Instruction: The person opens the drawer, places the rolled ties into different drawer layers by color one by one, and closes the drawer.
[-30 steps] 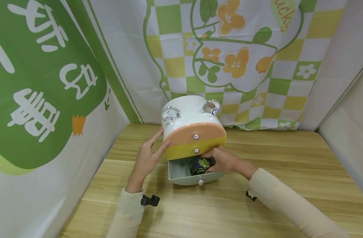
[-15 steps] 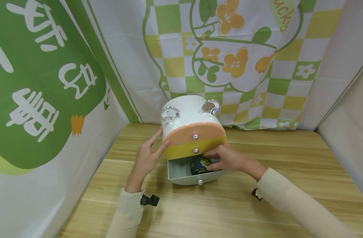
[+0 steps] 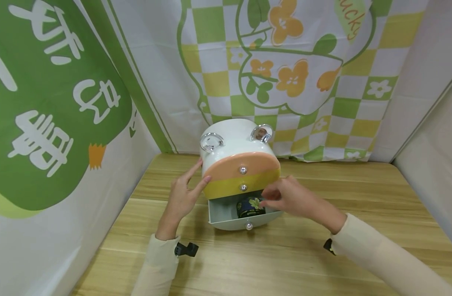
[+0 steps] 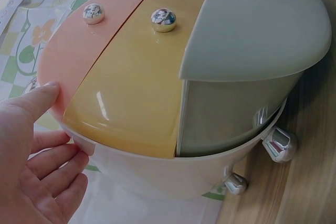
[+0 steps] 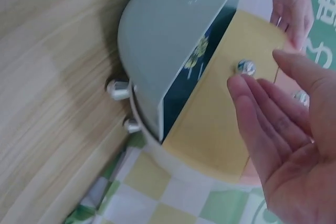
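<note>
A: Nearest us, our two cream sleeves come in over the near edge of the wooden table [image 3: 248,263]. Our left hand [image 3: 181,197] rests with straight, slightly spread fingers against the left side of the little round drawer chest [image 3: 233,144]; the thumb touches the rim of the peach drawer front [image 4: 89,40].

B: And our right hand [image 3: 292,199] hangs just over the right end of the open grey-green bottom drawer [image 3: 222,213], fingers relaxed and lightly apart, gripping nothing. From the right wrist the palm faces the yellow drawer front [image 5: 226,114].

A: The dark round tin with the yellow flower print [image 3: 250,206] lies inside that bottom drawer, under the lip of the yellow drawer, and our fingertips are near it but off it.

B: So we judge the tin is placed and let go. What seems left is to push the bottom drawer shut; it stands pulled well out toward us, knob [image 3: 249,225] forward.

A: The two upper drawers sit closed. Beyond them the chest stands toward the table's far edge, in front of the green and yellow checked flower backdrop [image 3: 292,74], with the green banner [image 3: 44,102] along the left edge
</note>
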Available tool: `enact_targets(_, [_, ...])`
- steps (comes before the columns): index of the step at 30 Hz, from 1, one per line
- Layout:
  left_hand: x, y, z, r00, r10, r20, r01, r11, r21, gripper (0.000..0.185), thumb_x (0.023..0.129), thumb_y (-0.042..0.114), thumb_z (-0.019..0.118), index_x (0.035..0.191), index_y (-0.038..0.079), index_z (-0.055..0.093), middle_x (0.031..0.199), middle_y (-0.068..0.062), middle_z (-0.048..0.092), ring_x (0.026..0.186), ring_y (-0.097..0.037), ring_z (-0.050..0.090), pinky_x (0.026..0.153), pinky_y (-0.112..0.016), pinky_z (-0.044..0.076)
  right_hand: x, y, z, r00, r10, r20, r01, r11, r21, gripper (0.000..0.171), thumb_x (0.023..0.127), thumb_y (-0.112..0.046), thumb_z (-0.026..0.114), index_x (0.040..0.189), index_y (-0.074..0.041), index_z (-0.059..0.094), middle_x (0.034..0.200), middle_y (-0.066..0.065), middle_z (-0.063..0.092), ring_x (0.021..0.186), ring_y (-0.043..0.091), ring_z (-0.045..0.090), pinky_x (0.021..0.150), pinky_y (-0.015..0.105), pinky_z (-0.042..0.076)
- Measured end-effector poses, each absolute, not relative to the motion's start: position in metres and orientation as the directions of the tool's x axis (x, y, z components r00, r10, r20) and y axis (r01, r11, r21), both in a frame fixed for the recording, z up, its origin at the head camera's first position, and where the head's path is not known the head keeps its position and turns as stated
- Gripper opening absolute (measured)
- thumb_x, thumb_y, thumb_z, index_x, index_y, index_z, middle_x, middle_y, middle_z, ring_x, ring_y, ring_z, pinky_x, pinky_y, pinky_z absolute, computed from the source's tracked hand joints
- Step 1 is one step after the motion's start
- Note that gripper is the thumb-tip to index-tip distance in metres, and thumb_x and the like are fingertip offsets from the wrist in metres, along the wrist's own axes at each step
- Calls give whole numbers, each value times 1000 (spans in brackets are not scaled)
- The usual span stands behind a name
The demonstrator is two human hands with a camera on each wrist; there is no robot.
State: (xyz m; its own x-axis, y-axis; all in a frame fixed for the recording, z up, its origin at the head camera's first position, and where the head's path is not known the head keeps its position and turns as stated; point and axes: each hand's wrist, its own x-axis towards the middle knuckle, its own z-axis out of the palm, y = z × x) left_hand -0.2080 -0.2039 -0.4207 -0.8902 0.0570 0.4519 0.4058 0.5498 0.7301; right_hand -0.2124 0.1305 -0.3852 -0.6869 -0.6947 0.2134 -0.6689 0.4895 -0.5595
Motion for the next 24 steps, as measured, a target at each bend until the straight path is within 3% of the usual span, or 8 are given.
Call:
enact_targets(12, [-209, -204, -421, -885, 55, 463, 414, 547, 727, 61, 102, 37, 72, 157, 17, 53, 161, -7, 52, 150, -33, 49, 124, -56, 41, -175, 120, -390, -746, -633, 208, -615, 534, -580, 6, 93, -12, 81, 87, -11, 82, 79, -4, 80, 68, -3, 70, 60, 15, 58])
enact_targets(24, [-209, -204, -422, -878, 50, 475, 416, 569, 709, 60, 102, 38, 71, 155, 16, 55, 159, -8, 54, 149, -32, 51, 123, -55, 43, -151, 108, -429, -765, -610, 208, -601, 557, -573, 8, 88, -9, 82, 80, -10, 82, 73, -4, 77, 64, -9, 63, 58, 12, 56])
